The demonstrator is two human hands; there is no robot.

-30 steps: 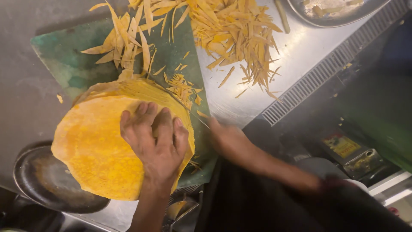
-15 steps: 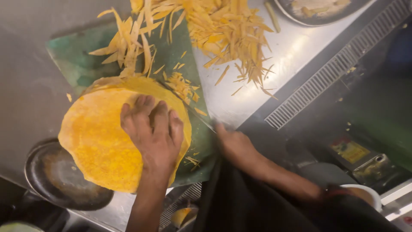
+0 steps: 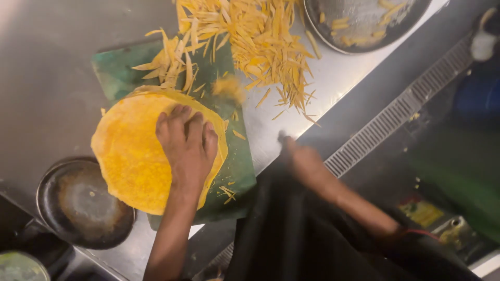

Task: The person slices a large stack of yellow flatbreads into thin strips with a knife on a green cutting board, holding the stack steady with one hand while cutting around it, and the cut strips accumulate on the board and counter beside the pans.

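At the lower left of the frame a dark round pan [image 3: 83, 205] sits on the steel bench [image 3: 47, 78]. Just right of it, a stack of round yellow flatbreads [image 3: 130, 156] lies on a green cutting board [image 3: 237, 171]; the left hand [image 3: 186, 148] presses flat on the stack, fingers spread, gripping nothing. Cut yellow strips [image 3: 260, 47] spread across the upper centre. Right of centre, the right hand [image 3: 302, 158] is blurred; I cannot tell its grip. A metal bowl [image 3: 359, 31] sits at the upper right.
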